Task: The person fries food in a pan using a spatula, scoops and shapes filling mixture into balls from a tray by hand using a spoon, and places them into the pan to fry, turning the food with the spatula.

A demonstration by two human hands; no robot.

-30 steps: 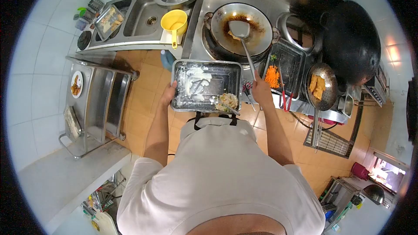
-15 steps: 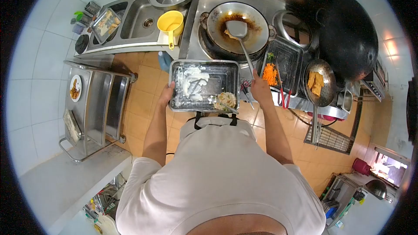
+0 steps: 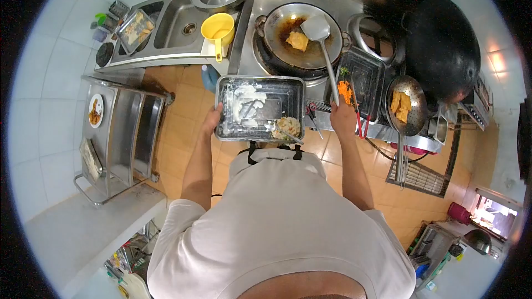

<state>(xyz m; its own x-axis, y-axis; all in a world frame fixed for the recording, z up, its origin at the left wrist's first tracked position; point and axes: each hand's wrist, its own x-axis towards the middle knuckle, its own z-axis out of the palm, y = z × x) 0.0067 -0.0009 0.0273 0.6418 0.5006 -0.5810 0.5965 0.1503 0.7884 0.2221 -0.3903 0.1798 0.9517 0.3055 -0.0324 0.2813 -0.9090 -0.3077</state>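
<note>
My left hand [image 3: 212, 118] is closed on the left edge of a rectangular metal tray [image 3: 260, 81], held level in front of my body. White paste is smeared in the tray, and a mound of pale chopped filling [image 3: 286, 127] with a utensil lies in its near right corner. My right hand [image 3: 343, 117] is wrapped round the handle of a wok spatula [image 3: 316, 27]. The blade is over the right side of the wok [image 3: 277, 47]. A golden fried piece [image 3: 297, 41] lies in the wok in brown oil, apart from the blade.
Right of the wok stand a black tray [image 3: 368, 72] with shredded carrot [image 3: 346, 92] and a perforated strainer [image 3: 418, 84] holding fried pieces. A yellow dipper [image 3: 217, 29] is beside the sink [image 3: 178, 22]. A steel cart [image 3: 123, 133] stands on the left.
The spatula blade has moved up and right, away from the fried piece, which now shows fully. My right hand has come slightly right and nearer my body. The tray has hardly moved.
</note>
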